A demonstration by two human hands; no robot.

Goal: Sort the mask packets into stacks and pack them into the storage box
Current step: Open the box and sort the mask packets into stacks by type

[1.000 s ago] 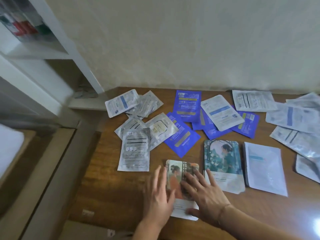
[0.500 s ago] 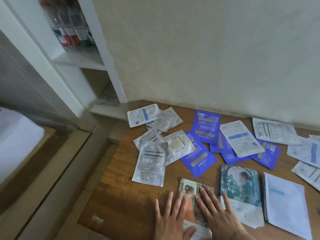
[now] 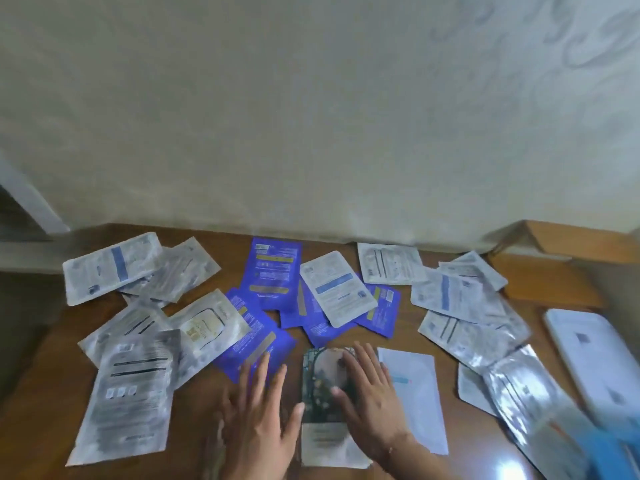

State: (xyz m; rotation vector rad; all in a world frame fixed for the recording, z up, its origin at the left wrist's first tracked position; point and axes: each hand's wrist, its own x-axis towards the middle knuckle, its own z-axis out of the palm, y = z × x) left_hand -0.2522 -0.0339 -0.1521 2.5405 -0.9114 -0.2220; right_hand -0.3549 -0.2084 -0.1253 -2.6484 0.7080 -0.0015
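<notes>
Mask packets lie spread over a wooden table (image 3: 38, 410). My right hand (image 3: 369, 407) rests flat, fingers straight, on a stack of green picture packets (image 3: 320, 386) at the front middle. Just left of that stack my left hand (image 3: 259, 424) is spread flat and blurred, its fingertips at a blue packet (image 3: 256, 341). A stack of white packets (image 3: 415, 396) lies right of the green one. More blue packets (image 3: 273, 268) sit in the middle. Silver packets are on the left (image 3: 133, 393) and on the right (image 3: 467, 334).
A flat white box-like thing (image 3: 588, 358) lies at the right edge, with something blue (image 3: 609, 452) blurred in front of it. A wooden ledge (image 3: 554, 275) stands at the back right. A pale wall (image 3: 311, 116) closes the back of the table.
The view has swung right and the shelf has left the frame. Both hands left the orange picture packet, which is out of sight now. My right hand now lies on the green stack.
</notes>
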